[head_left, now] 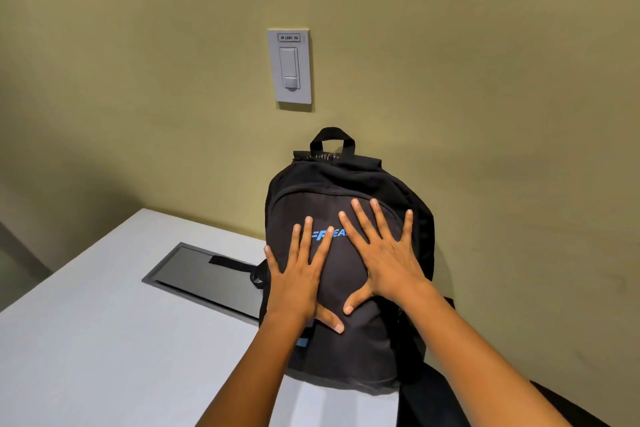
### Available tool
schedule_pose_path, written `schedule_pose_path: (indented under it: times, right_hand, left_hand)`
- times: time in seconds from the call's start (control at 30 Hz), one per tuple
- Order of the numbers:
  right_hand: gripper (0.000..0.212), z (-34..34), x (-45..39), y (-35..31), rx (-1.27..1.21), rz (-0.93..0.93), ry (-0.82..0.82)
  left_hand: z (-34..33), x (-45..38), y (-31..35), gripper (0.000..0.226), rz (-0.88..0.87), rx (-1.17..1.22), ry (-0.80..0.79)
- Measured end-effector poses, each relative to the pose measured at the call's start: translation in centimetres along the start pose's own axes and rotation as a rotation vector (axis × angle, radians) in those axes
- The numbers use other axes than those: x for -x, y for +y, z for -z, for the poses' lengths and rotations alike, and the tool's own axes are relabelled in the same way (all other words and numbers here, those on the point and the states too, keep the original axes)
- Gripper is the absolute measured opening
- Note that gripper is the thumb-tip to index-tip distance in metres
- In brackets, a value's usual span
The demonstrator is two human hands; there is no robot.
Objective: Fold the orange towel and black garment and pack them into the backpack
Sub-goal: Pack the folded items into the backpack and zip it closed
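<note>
A black backpack (349,184) with blue lettering stands upright on the white table (104,340), leaning against the wall, its zips closed. My left hand (298,274) lies flat on the lower left of its front panel, fingers spread and straight. My right hand (381,253) presses flat on the front panel to the right, fingers spread, partly covering the lettering. The two thumbs point toward each other. No orange towel or black garment shows outside the bag.
A dark recessed cable hatch (194,277) sits in the table left of the backpack, with a black strap (235,262) lying across it. A light switch plate (289,69) is on the olive wall above. Dark straps (433,399) hang off the table's right edge.
</note>
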State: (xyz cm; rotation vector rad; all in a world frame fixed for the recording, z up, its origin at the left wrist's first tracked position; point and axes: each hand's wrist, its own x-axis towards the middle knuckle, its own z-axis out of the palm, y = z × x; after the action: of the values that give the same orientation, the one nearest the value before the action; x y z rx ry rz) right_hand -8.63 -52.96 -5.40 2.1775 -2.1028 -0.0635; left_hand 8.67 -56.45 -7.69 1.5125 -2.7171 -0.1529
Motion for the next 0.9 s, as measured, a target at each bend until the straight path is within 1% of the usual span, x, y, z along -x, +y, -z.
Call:
schedule_pose_path:
  times: [0.23, 0.5, 0.6, 0.73, 0.8, 0.9]
  right_hand:
    - [0.151, -0.3, -3.1, 0.6, -0.06, -0.004, -0.034]
    - [0.151, -0.3, -2.6, 0.2, -0.06, -0.027, -0.047]
    - [0.148, 0.1, -1.3, -0.2, -0.039, -0.06, -0.063]
    - [0.139, 0.0, 1.8, -1.7, -0.037, -0.087, -0.074]
    - [0.139, 0.2, 3.6, -2.5, -0.027, -0.073, -0.103]
    - [0.134, 1.0, 6.3, -3.2, 0.001, -0.003, -0.151]
  left_hand:
    - [0.3, -2.5, -0.7, 0.153, 0.038, 0.008, -0.036]
    - [0.5, -1.6, 0.2, 0.151, 0.111, -0.022, -0.045]
    - [0.2, 0.4, 1.2, 0.141, 0.158, -0.013, -0.056]
    - [-0.7, 4.7, 2.9, 0.125, 0.195, 0.072, -0.133]
    - [-0.5, 6.9, 3.5, 0.117, 0.199, 0.119, -0.18]
    - [0.3, 9.8, 4.5, 0.111, 0.163, 0.129, -0.187]
